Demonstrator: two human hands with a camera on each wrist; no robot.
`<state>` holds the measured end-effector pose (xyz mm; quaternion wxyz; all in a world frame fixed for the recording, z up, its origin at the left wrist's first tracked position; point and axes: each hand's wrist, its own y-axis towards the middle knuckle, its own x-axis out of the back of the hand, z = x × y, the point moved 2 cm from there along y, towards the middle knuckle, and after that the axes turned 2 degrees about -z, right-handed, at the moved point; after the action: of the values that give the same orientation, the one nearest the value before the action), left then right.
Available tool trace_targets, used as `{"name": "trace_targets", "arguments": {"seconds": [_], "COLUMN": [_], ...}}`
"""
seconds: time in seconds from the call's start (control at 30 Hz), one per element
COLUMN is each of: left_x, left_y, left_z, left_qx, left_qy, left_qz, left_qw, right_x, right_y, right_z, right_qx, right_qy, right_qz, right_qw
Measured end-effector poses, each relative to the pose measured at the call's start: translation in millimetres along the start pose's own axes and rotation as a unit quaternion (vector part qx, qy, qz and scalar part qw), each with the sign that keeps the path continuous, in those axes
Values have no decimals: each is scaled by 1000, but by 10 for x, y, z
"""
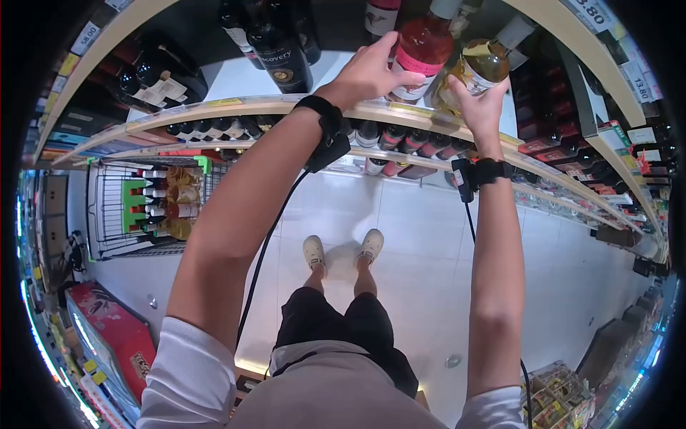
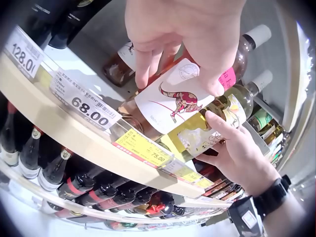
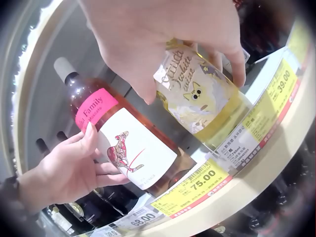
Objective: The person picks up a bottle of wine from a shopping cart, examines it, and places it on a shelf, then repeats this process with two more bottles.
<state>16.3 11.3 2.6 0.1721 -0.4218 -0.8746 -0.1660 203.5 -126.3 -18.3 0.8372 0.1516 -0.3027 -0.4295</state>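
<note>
My left hand (image 1: 368, 71) grips a rosé wine bottle (image 3: 136, 148) round its body, thumb across the front near the pink band and fingers at the side. Its white label carries a patterned kangaroo. Just to its right, my right hand (image 1: 482, 107) holds a white wine bottle (image 3: 197, 94) between thumb and fingers. Pale yellow wine shows through the glass, and a cartoon animal face is on its label. Both bottles stand side by side at the front of the shelf (image 1: 207, 82), behind the price tags (image 2: 145, 148).
Dark wine bottles (image 1: 279, 53) stand on the same shelf to the left, and another pink-labelled bottle (image 1: 381, 16) is behind. More bottles (image 1: 414, 141) fill the shelf below. A shopping cart (image 1: 114, 207) with several bottles in it stands at the left. A red display case (image 1: 114, 322) is behind it.
</note>
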Motion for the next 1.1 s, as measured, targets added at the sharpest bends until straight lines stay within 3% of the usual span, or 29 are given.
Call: {"name": "trace_targets", "arguments": {"seconds": [0.37,0.77,0.8,0.9,1.0,1.1], "left_x": [-6,154,160,187,213,217], "left_y": [-17,-626,-735,-1202,-1689,-2184], "left_z": [36,304,334,306,312,411], "left_qx": [22,-19,-63,80,73,98], "left_qy": [-20,112,117,-3,-1,-89], "left_qz": [12,-126,-157,-100,-110,-123], "left_qw": [999,985,979,992,991,984], "right_x": [-31,-33,-33,-35,-17,6], "right_y": [-19,-37,-47,-47,-50,-37], "right_z": [-43,-49,-58,-38,17,-84], "right_qx": [-39,-70,-74,-85,-106,-103], "right_qy": [18,29,25,21,18,9], "right_qz": [-1,1,0,1,10,24], "right_qw": [999,997,997,996,994,994]}}
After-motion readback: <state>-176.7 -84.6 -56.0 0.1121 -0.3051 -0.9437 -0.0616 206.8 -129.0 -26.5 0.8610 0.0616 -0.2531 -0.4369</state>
